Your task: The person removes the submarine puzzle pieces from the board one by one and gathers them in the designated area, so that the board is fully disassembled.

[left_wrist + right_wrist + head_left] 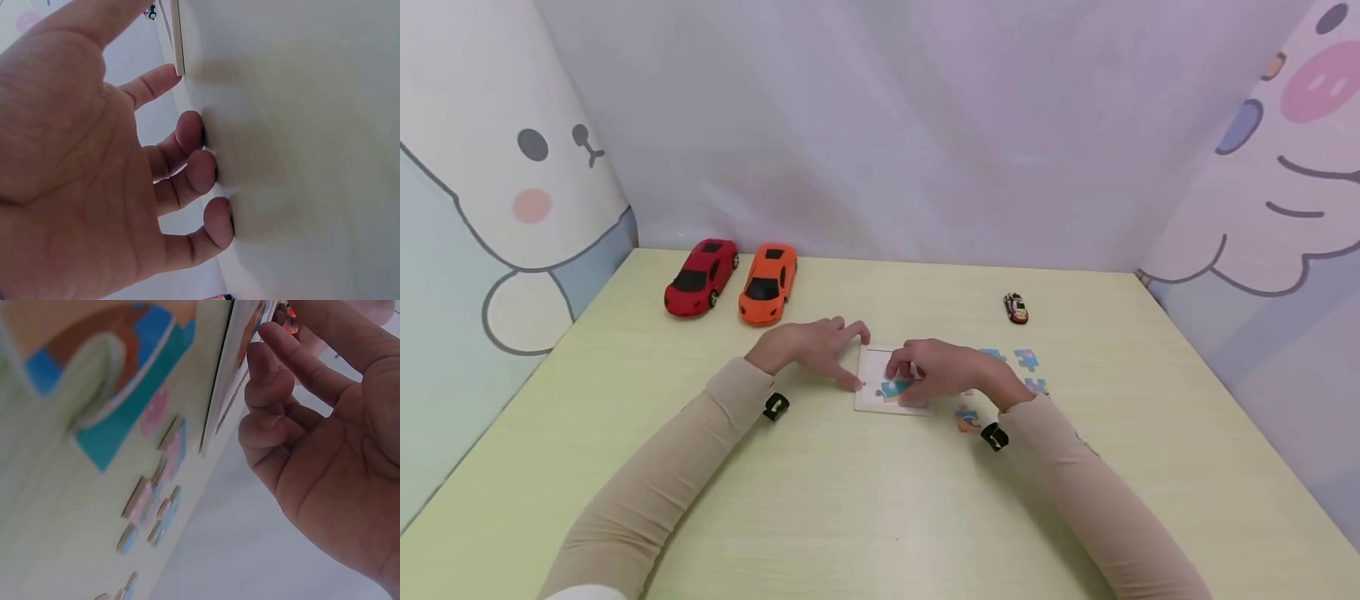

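A thin pale puzzle board [872,403] lies flat on the table, and a blue-and-orange puzzle piece [891,390] is on its lower part. My left hand [822,346] spans the board's left edge, thumb near the middle and index finger at the upper corner. The other left fingertips [217,219] rest on the table. Above the board, my right hand [942,369] pinches at the puzzle piece between thumb and index finger, its remaining fingers [269,387] curled. The thumb and fingers hide part of the piece and the board's right side.
Several loose puzzle pieces [1026,359] lie right of the board, one piece [967,419] close to the right wrist. A red toy car [702,277] and an orange toy car [767,284] stand at the back left. A small toy car [1016,308] sits at the back right.
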`<state>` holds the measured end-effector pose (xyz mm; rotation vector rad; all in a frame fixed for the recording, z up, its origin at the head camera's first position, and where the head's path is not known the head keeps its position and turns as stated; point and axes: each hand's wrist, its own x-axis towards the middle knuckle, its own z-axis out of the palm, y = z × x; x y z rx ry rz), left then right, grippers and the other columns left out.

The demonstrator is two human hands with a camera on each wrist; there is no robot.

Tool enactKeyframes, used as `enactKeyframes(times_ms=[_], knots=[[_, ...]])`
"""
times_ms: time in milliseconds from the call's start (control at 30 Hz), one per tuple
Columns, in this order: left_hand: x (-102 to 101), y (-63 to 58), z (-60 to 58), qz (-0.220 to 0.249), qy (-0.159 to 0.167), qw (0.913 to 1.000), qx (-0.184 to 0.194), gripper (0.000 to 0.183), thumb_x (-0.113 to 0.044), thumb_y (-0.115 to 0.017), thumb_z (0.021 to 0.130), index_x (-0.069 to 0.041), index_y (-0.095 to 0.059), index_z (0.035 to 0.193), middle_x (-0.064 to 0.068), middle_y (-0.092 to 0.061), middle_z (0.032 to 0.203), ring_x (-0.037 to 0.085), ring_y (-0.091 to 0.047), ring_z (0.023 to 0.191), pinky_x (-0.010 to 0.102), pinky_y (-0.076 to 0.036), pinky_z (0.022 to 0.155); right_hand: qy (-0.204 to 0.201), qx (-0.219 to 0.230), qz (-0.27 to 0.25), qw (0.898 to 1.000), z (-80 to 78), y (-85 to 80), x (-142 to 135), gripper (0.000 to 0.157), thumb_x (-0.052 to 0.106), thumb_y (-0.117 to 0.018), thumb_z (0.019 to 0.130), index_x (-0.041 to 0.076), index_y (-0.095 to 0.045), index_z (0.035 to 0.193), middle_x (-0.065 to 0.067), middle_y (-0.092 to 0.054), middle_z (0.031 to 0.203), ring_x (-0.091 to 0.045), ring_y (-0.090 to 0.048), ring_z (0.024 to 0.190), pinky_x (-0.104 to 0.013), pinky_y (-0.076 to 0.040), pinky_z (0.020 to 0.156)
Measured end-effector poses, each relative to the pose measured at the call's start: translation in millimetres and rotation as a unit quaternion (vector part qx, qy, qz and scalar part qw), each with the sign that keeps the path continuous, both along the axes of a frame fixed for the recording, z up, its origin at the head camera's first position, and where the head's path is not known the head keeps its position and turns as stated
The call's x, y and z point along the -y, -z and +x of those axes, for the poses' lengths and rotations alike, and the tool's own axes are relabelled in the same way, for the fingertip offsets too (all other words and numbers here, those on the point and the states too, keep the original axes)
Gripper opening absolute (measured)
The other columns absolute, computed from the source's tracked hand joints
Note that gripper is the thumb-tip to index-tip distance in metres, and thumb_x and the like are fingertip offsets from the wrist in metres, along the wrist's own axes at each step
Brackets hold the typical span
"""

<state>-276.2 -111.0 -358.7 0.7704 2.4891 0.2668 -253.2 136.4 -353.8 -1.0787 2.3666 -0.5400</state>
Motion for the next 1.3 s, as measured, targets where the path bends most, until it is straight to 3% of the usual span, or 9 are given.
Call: enactKeyframes(times_ms=[367, 733, 933, 1100, 1300], knots=[[0.1, 2.7, -1.1, -0.008, -0.001, 1.0000, -0.001, 0.072, -0.060, -0.070, 0.086, -0.027, -0.034, 0.139, 0.010, -0.047, 0.123, 0.028, -0.047, 0.114, 0.045, -0.042, 0.096, 0.028, 0.041, 0.010, 0.999, 5.6, 2.0, 6.3, 0.024, 0.014, -0.075, 0.091, 0.010, -0.061, 0.110, 0.000, -0.058, 0.094, -0.016, -0.052, 0.086, -0.029, -0.046, 0.078], [-1.0, 0.9, 1.0, -0.007, -0.001, 1.0000, -0.001, 0.073, -0.060, -0.071, 0.085, -0.027, -0.035, 0.139, 0.011, -0.047, 0.122, 0.028, -0.048, 0.114, 0.046, -0.043, 0.096, 0.034, 0.037, 0.022, 0.998, 9.2, 3.6, 6.7, 0.017, 0.012, -0.073, 0.093, 0.013, -0.058, 0.101, 0.001, -0.056, 0.087, -0.014, -0.051, 0.080, -0.027, -0.045, 0.073], [-2.3, 0.6, 1.1, -0.010, 0.001, 0.9999, -0.003, 0.073, -0.061, -0.070, 0.085, -0.027, -0.035, 0.140, 0.012, -0.046, 0.125, 0.028, -0.047, 0.115, 0.047, -0.042, 0.097, 0.022, 0.025, -0.024, 0.999, 9.3, 0.7, -0.1, 0.009, 0.014, -0.066, 0.098, 0.015, -0.058, 0.094, 0.004, -0.056, 0.082, -0.013, -0.052, 0.073, -0.027, -0.044, 0.068], [-1.9, 0.2, 0.6, -0.011, -0.004, 0.9999, -0.003, 0.073, -0.061, -0.071, 0.085, -0.028, -0.035, 0.139, 0.012, -0.046, 0.125, 0.028, -0.048, 0.114, 0.047, -0.042, 0.096, 0.007, -0.005, -0.058, 0.998, 6.9, -9.2, -9.7, 0.011, 0.016, -0.066, 0.099, 0.016, -0.058, 0.092, 0.005, -0.058, 0.084, -0.014, -0.057, 0.077, -0.028, -0.045, 0.068], [-0.6, 0.5, 1.3, -0.002, -0.001, 1.0000, -0.001, 0.072, -0.059, -0.071, 0.085, -0.026, -0.036, 0.139, 0.012, -0.047, 0.124, 0.028, -0.048, 0.112, 0.047, -0.042, 0.095, 0.040, -0.018, -0.069, 0.997, 6.6, -21.9, -39.2, 0.008, 0.019, -0.065, 0.099, 0.017, -0.059, 0.095, 0.003, -0.059, 0.086, -0.017, -0.057, 0.079, -0.031, -0.048, 0.069]])
